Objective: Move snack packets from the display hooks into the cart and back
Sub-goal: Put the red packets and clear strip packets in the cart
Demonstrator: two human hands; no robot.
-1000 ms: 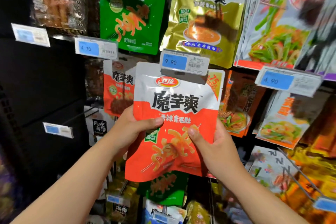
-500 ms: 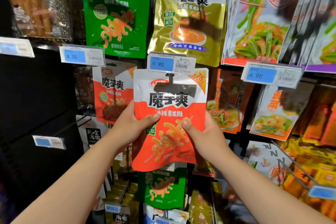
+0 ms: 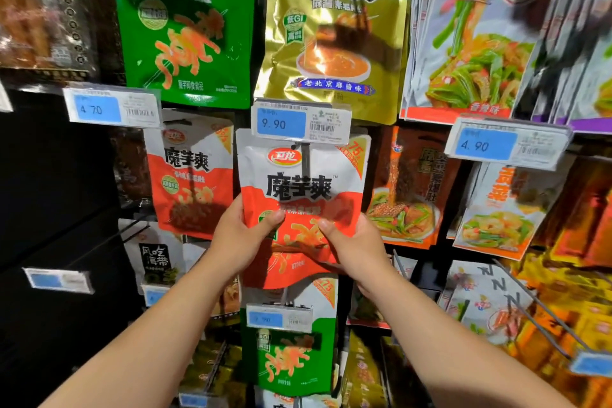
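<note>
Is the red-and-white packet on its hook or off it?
Cannot tell: the top edge of the red-and-white packet is hidden behind the 9.90 price tag; left hand and right hand grip its lower half.

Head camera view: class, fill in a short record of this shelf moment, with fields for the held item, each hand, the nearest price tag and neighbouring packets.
held item: red-and-white foil snack packet, upright, front facing the camera
left hand: grips the packet's left edge, thumb on its front
right hand: grips its lower right side, thumb on front
price tag: blue-and-white tag reading 9.90, overlapping the packet's top edge
above: green foil packet left, gold foil packet right
below: green-and-white foil packet
on hook: cannot tell
</note>
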